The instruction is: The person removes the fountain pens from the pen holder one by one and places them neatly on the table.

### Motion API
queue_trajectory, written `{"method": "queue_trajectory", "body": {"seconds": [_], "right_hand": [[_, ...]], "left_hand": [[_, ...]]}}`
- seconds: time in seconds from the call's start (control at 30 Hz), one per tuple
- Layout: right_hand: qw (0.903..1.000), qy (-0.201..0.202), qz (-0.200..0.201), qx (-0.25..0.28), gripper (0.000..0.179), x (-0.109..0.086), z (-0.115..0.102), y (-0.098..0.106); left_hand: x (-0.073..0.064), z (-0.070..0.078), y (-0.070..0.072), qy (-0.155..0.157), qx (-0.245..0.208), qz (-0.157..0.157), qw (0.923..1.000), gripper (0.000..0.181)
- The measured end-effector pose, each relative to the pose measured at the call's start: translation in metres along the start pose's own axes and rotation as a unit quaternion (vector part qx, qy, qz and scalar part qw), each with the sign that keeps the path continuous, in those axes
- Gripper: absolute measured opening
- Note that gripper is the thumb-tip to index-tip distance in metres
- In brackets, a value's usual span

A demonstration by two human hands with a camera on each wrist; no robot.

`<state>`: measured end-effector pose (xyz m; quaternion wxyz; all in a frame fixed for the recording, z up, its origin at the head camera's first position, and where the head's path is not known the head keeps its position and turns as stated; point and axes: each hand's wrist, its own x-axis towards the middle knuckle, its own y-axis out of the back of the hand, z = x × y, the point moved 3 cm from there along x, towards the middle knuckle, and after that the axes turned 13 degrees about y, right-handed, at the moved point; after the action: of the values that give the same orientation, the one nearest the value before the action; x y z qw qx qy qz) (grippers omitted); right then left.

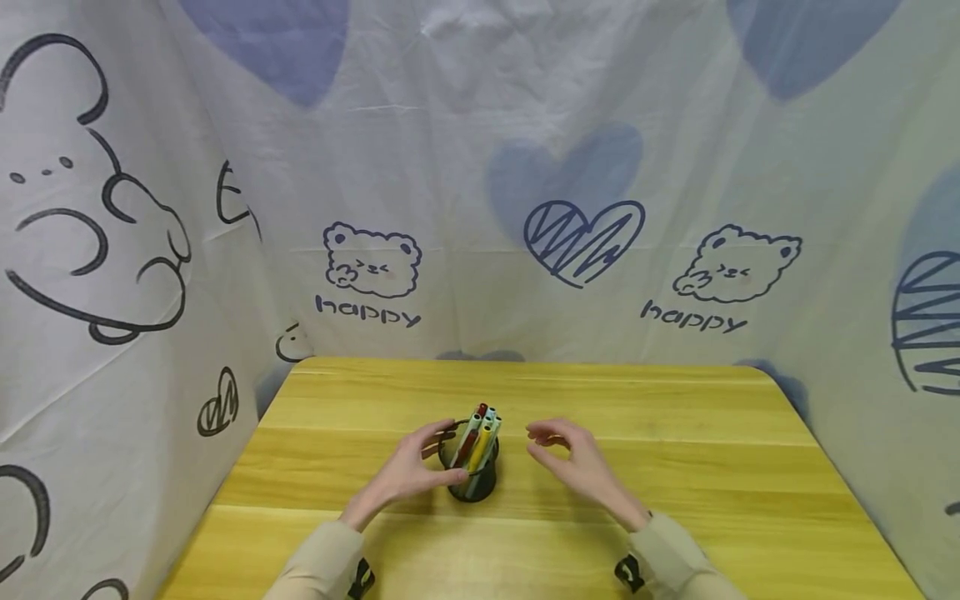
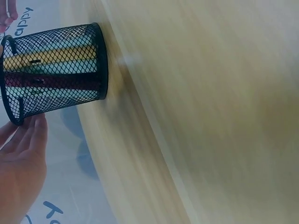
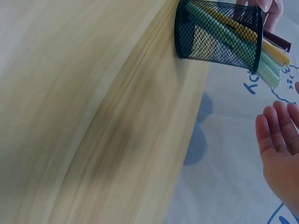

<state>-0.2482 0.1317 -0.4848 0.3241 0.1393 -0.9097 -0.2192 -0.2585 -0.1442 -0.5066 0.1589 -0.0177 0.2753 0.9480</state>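
A black mesh pen holder [image 1: 482, 487] stands upright on the table, with several markers in it. A yellow marker [image 1: 480, 448], a dark red marker [image 1: 467, 446] and pale green ones lean inside, their ends above the rim. My left hand [image 1: 408, 471] holds the holder near its rim from the left, thumb in front and fingers on the far side. In the left wrist view, the fingers [image 2: 35, 135] meet the mesh holder [image 2: 103, 60] near its top. To the right of the holder, apart from it, my right hand [image 1: 573, 458] is bent loosely with nothing in it.
The yellow wood-grain table [image 1: 675, 500] has rounded far corners. A pale cloth [image 1: 465, 167] printed with bears, hearts and the word "happy" hangs behind the table and along both sides.
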Motion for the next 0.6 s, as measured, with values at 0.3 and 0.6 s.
{"method": "queue_trajectory", "body": {"seconds": [0.3, 0.6], "right_hand": [[0.998, -0.002, -0.01, 0.063, 0.029, 0.019, -0.006, -0.022], [0.9967, 0.006, -0.015, 0.079, 0.029, 0.034, -0.006, -0.039]], "left_hand": [[0.003, -0.003, 0.0, -0.002, -0.031, -0.012, 0.9995, 0.089], [0.008, -0.001, -0.001, -0.021, -0.035, -0.048, 0.998, 0.09]]}}
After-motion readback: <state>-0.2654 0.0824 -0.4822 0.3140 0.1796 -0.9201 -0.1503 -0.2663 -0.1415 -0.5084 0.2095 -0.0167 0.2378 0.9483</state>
